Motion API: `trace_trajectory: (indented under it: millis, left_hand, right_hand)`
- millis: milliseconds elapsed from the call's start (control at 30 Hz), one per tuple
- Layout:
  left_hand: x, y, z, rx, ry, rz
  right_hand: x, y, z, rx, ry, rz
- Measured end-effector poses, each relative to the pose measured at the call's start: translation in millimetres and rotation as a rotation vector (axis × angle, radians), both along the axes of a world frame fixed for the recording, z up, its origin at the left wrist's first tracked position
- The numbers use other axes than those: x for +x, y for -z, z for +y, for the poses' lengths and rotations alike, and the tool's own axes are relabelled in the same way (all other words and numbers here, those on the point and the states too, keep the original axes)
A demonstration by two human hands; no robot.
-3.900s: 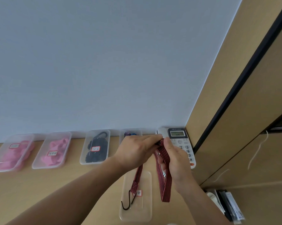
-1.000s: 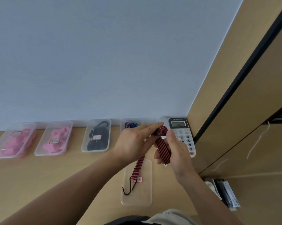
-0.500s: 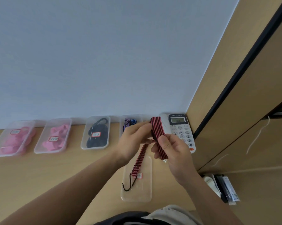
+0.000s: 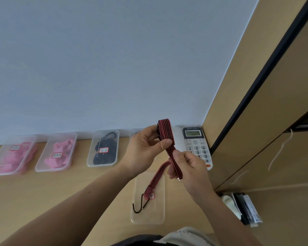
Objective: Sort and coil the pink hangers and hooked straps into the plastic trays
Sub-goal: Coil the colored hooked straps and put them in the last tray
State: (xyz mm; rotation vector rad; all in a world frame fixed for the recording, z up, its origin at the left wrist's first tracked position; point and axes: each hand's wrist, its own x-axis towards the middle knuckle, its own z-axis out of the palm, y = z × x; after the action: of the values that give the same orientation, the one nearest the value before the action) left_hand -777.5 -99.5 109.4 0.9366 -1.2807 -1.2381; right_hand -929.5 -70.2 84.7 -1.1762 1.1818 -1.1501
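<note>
Over tray point(image 4: 158, 216), strap point(image 4: 164, 132) near-upright, loose end down-left.

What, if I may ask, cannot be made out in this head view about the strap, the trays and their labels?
- Fourth tray in the back row: contents hidden by the left hand.
- Striped strap: its upper end is buried in the coil and fingers, so a second hook cannot be confirmed.
- Tray labels: too small and blurred to read.
- Far-left pink tray: cut off by the left edge.
</note>
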Motion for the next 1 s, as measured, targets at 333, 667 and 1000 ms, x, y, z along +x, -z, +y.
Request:
trace_trajectory:
  millis: [333,667,1000]
  left_hand:
    - [5.5,21.2,1.1,-0.476,-0.106,-0.691]
    - [12.5,24.5,-16.1,-0.848,-0.11,-0.891]
    - [2.1,2.7,-6.2,0.24,0.239,-0.081]
  right_hand:
    - [1.8,-9.9,-2.0,-0.015,0.022,0.017]
    - [3.5,-13.0,-7.0,0.148,0.015,-0.128]
    - [1.5,-9.5,-4.7,0.056,-0.05,-0.17]
